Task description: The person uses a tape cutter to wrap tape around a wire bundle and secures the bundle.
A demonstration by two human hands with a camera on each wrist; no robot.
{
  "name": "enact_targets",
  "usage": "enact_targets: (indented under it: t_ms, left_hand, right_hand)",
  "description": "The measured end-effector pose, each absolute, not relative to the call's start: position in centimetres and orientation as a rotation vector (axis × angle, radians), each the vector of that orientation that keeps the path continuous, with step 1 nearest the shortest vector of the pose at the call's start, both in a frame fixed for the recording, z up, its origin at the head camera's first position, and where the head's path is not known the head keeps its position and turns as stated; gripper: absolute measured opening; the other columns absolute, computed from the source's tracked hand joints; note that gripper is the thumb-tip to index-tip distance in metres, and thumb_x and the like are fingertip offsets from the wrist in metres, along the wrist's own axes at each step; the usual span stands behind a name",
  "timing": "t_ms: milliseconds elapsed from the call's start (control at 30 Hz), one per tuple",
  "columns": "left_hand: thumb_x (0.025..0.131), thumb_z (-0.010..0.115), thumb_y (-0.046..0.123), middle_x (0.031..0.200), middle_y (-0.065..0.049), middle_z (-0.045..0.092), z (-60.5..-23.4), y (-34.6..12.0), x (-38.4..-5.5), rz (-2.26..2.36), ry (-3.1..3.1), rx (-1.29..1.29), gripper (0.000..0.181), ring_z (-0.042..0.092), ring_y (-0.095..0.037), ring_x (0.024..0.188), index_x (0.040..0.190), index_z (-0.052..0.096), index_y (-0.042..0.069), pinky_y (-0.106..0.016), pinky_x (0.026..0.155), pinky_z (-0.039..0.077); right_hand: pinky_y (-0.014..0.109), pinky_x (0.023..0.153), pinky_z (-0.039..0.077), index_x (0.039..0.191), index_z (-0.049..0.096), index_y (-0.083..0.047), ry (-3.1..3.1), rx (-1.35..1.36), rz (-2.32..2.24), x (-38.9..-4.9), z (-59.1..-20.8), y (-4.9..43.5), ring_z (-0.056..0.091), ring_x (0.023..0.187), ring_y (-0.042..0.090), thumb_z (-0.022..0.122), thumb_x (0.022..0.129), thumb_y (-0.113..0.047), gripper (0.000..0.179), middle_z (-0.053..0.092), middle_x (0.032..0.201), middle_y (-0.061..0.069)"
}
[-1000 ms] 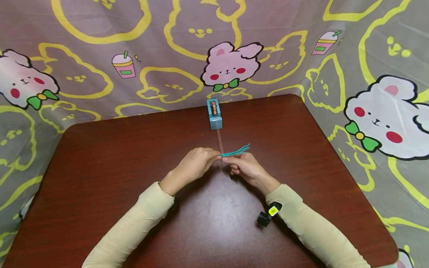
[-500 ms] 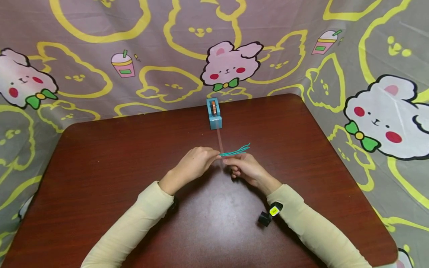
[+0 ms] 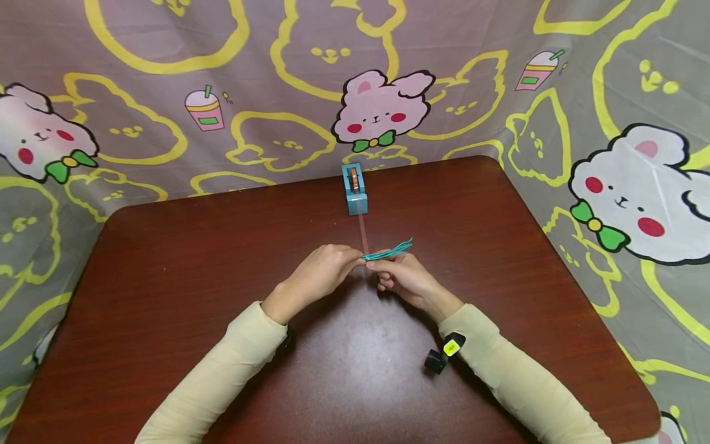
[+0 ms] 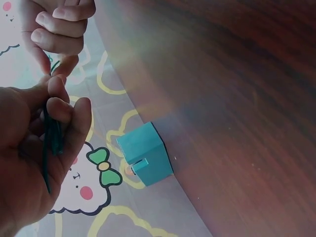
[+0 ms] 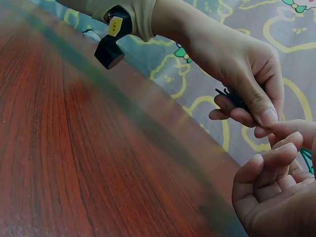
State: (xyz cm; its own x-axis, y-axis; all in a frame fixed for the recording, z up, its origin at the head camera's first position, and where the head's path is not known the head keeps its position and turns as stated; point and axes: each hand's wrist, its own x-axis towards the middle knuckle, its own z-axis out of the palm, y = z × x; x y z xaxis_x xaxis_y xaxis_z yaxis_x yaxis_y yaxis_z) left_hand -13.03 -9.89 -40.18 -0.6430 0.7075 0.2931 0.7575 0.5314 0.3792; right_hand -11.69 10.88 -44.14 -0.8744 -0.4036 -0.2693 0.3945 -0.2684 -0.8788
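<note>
A bundle of thin green cords (image 3: 391,251) spans the two hands above the table, its loose ends pointing right. My left hand (image 3: 322,271) pinches the bundle between thumb and fingers; in the left wrist view more green strands (image 4: 53,131) lie along its palm. Thumb and forefinger of my right hand (image 3: 410,280) pinch the bundle beside the left fingertips, where a strip of clear tape (image 3: 363,231) meets it. The strip stretches back to a blue tape dispenser (image 3: 357,205). Fingers hide the exact spot where tape and cords touch.
The dark red-brown table (image 3: 194,265) has rounded corners. A patterned cloth (image 3: 266,80) with rabbits hangs behind it and along the sides. A small black camera (image 3: 435,362) is strapped at the right wrist.
The right thumb and fingers drew slightly away from the left fingertips, then came back against them. The left hand, tape strip and dispenser stay almost in place.
</note>
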Motion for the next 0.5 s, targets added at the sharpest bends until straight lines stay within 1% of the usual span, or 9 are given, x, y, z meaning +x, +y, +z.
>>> enact_targets:
  t_ms: [133, 167, 200, 300, 400, 500]
  left_hand:
    - [0.101, 0.063, 0.010, 0.079, -0.004, 0.068, -40.2, -9.9, -13.0, -0.740, -2.655, -1.275, 0.014, 0.054, -0.010, 0.065, 0.095, 0.073, 0.003, -0.028, 0.062, 0.047]
    - [0.101, 0.063, 0.010, 0.079, -0.004, 0.068, -40.2, -9.9, -13.0, -0.740, -2.651, -1.276, 0.014, 0.056, -0.010, 0.066, 0.095, 0.073, 0.002, -0.028, 0.063, 0.048]
    - [0.101, 0.063, 0.010, 0.080, -0.004, 0.069, -40.2, -9.9, -13.0, -0.736, -2.647, -1.278, 0.014, 0.057, -0.010, 0.067, 0.095, 0.073, 0.003, -0.029, 0.063, 0.049]
    - [0.100, 0.064, 0.009, 0.082, -0.004, 0.070, -40.1, -9.9, -13.0, -0.725, -2.631, -1.284, 0.013, 0.062, -0.012, 0.071, 0.096, 0.074, 0.002, -0.031, 0.066, 0.052]
    - [0.100, 0.064, 0.009, 0.084, -0.004, 0.070, -40.0, -10.0, -13.0, -0.706, -2.622, -1.284, 0.012, 0.065, -0.014, 0.074, 0.098, 0.074, 0.002, -0.032, 0.068, 0.053]
    - [0.099, 0.065, 0.009, 0.085, -0.004, 0.071, -40.0, -10.1, -13.0, -0.693, -2.615, -1.284, 0.012, 0.066, -0.015, 0.075, 0.099, 0.074, 0.001, -0.032, 0.068, 0.054]
  right_hand:
    - [0.026, 0.058, 0.044, 0.106, 0.071, -0.011, 1.471, -0.023, -2.164, -12.0, -44.3, 11.0, 0.037, 0.049, 0.008, 0.065, 0.096, -0.003, 0.014, 0.043, 0.058, -0.002]
    - [0.026, 0.059, 0.044, 0.107, 0.071, -0.011, 1.457, -0.028, -2.158, -12.1, -44.4, 11.2, 0.037, 0.049, 0.008, 0.064, 0.096, -0.003, 0.015, 0.045, 0.059, -0.002]
    - [0.026, 0.059, 0.045, 0.107, 0.072, -0.012, 1.438, -0.037, -2.150, -12.3, -44.5, 11.4, 0.038, 0.050, 0.008, 0.063, 0.097, -0.003, 0.016, 0.051, 0.063, -0.001]
    - [0.027, 0.061, 0.047, 0.110, 0.070, -0.012, 1.369, -0.043, -2.109, -13.2, -45.0, 12.4, 0.044, 0.053, 0.009, 0.059, 0.099, -0.001, 0.020, 0.060, 0.075, 0.001]
    - [0.029, 0.065, 0.051, 0.117, 0.066, -0.007, 1.334, -0.040, -2.044, -14.8, -45.2, 13.7, 0.053, 0.059, 0.012, 0.055, 0.101, -0.002, 0.020, 0.066, 0.087, 0.005]
    - [0.032, 0.070, 0.055, 0.125, 0.060, 0.003, 1.343, -0.070, -1.956, -16.9, -45.1, 14.8, 0.061, 0.065, 0.015, 0.052, 0.105, -0.008, 0.024, 0.067, 0.089, 0.009]
